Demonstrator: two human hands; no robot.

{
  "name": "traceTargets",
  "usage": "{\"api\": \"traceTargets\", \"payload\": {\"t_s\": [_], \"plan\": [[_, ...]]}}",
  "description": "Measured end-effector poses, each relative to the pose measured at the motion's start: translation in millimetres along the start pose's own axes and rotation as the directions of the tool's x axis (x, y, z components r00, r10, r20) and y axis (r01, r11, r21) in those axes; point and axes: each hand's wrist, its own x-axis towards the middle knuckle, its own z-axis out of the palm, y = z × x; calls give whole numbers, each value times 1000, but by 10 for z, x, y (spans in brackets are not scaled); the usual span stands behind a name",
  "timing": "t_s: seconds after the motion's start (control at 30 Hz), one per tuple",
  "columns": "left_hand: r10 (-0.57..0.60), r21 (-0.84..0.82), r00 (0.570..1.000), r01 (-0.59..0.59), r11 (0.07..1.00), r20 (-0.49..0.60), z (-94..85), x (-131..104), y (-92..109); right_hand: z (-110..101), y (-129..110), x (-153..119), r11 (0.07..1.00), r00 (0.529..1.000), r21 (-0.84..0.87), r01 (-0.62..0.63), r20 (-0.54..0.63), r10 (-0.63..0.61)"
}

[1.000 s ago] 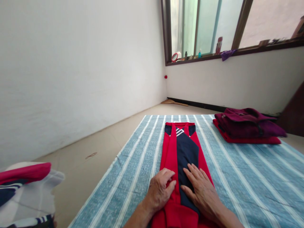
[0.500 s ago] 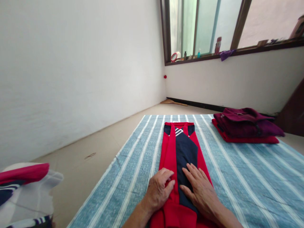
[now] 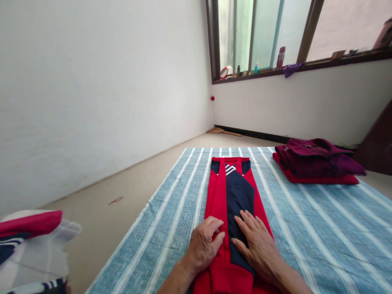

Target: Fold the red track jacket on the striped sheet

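Note:
A red and navy jacket (image 3: pixel 240 196) with white stripes lies folded into a long narrow strip on a striped blue cloth (image 3: pixel 174 220). Its collar end points away from me, and a turned-up red fold is near my wrists. My left hand (image 3: pixel 205 243) rests on the left edge, its fingers loosely bent and the thumb apart from them. Flat on the navy panel lies my right hand (image 3: pixel 257 241), fingers spread. Neither hand lifts the fabric.
A stack of folded purple and red clothes (image 3: pixel 318 161) sits at the far right of the cloth. At lower left, more red and navy clothing (image 3: pixel 33 224) lies over whitish sheer material. A broom (image 3: pixel 223 131) lies by the wall, and bottles line the windowsill (image 3: pixel 266 75).

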Motion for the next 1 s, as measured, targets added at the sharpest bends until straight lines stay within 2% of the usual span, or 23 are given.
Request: {"api": "traceTargets", "payload": {"t_s": [0.4, 1.0], "plan": [[-3, 0, 1000, 3, 1000, 10, -12, -5, 16, 20, -15, -6, 1000, 1000, 11, 1, -30, -1], [14, 9, 1000, -14, 1000, -9, -22, 1, 26, -10, -22, -3, 1000, 1000, 3, -11, 15, 11]]}}
